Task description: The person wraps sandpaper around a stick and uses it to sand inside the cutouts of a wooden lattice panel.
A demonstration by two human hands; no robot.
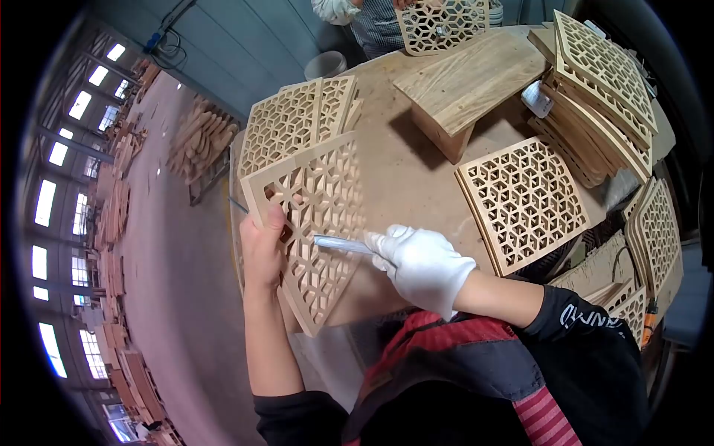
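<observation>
My bare left hand (264, 245) grips the left edge of a wooden lattice panel (312, 201), thumb on its face and fingertips showing through a cutout. The panel is tilted up above the table, with holes in a geometric pattern. My right hand (425, 267), in a white glove, is closed round a narrow flat metal tool (338, 244), which looks like a file or a chisel. Its tip lies over the lattice near my left thumb; whether it touches the wood I cannot tell. The tool's rear end is hidden in the glove.
Lattice panels (279, 123) lie behind the held one, and more (520, 201) lie to the right. A wooden stool-like piece (476, 82) stands on the table (379, 126). Stacked panels (606, 70) rise at the far right. Across the table, a person (372, 30) handles another panel (444, 26).
</observation>
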